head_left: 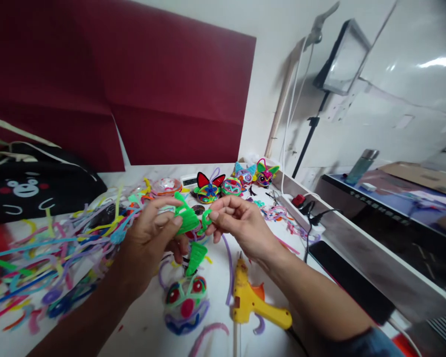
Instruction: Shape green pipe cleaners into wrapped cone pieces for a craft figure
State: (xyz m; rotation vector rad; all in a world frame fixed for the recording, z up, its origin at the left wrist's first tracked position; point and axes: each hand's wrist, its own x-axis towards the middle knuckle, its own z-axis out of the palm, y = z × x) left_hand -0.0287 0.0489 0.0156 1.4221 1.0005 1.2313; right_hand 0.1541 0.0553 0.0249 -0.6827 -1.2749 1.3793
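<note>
My left hand [159,230] pinches a green folded pipe cleaner piece [187,219], shaped like an ear, between thumb and fingers. Close beside it, my right hand [236,223] is closed on a thin curled green pipe cleaner [205,218]. Below the hands lies a second green ear-shaped piece [196,257]. Nearer to me rests a clear round mask-like ornament [186,305] with red eyes, a pink nose and a blue mouth. A yellow hot glue gun [250,300] lies under my right forearm, its nozzle pointing away from me.
Loose coloured pipe cleaners [63,258] cover the table's left side, before a black bag [40,181]. Several decorated ornaments [209,191] stand along the back. To the right are a power strip [301,210], a phone [351,280] and the table's raised white edge [379,258].
</note>
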